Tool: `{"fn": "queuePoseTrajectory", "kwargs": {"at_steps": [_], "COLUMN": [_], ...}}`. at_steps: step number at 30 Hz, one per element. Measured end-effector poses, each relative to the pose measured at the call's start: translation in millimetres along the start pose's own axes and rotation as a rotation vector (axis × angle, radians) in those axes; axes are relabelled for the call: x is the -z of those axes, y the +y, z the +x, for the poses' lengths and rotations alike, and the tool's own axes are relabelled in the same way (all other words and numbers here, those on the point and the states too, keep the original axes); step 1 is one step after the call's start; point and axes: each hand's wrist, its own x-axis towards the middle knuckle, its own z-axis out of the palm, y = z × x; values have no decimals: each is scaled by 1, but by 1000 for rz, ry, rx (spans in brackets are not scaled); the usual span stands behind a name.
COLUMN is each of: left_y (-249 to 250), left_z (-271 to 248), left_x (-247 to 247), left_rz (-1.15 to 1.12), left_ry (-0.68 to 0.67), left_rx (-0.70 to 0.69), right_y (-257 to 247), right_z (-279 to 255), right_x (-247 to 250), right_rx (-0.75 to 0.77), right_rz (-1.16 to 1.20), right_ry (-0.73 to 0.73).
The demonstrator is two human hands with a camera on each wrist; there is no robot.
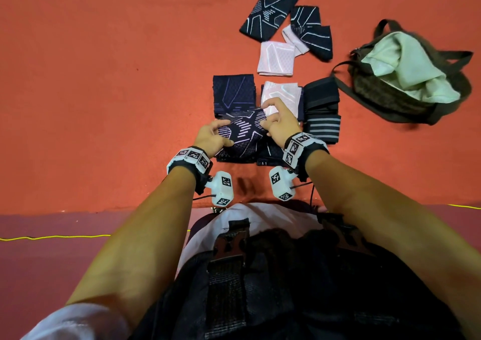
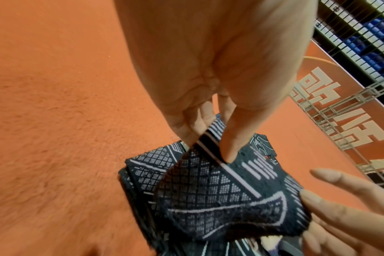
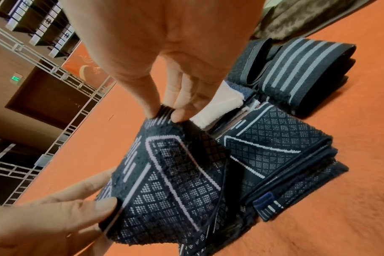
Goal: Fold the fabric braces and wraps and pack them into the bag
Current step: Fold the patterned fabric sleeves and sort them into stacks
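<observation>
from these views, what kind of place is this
Probably a sports hall or gym: an orange carpet-like floor, metal railings with stacked storage behind, and a banner wall.

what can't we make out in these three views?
- Bag interior, head view: pale cloth covers the opening; anything packed is hidden.
- Folded stack under the dark patterned brace: the layers overlap, so the count is unclear.
- Left hand fingers behind the brace, left wrist view: the palm blocks them.
- Bag, right wrist view: cut off by the top edge.

Orange carpeted floor (image 1: pixel 104 79) carries folded braces (image 1: pixel 270 116); more braces (image 1: pixel 286 27) beyond them, open bag (image 1: pixel 406 100) to their right.
</observation>
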Motion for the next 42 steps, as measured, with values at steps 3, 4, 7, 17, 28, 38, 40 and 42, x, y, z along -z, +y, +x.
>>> {"fn": "queuePoseTrajectory", "kwargs": {"at_steps": [3,4,7,17,28,38,40,42], "left_y": [0,-1,-2,-7,4,10,8,6], "left_z": [1,3,4,6,9,21,25,29], "left_x": [1,1,2,2,-9,-7,-6,-5], "left_rz": [30,38,73,144,1,-99,-99,-86], "left_ry": [8,24,51,27,15,-81,-84,-65], "left_rx": [11,6,-5,-35,-43,89,108,124], "right_y": [5,8,10,11,24,9,4,4], "right_z": [5,6,5,6,15,25,26,29], "right_x": [-7,-9,-11,-4,-16,-18,-18,-18], "right_rx": [-20,-27,-37,-13,-56,-138,-164,-184], "right_rz": [-19,-13,-2,-192,-71,-15,-32,-65], "right_ry": [-34,-41,-63,-47,-42,5,15,26]}}
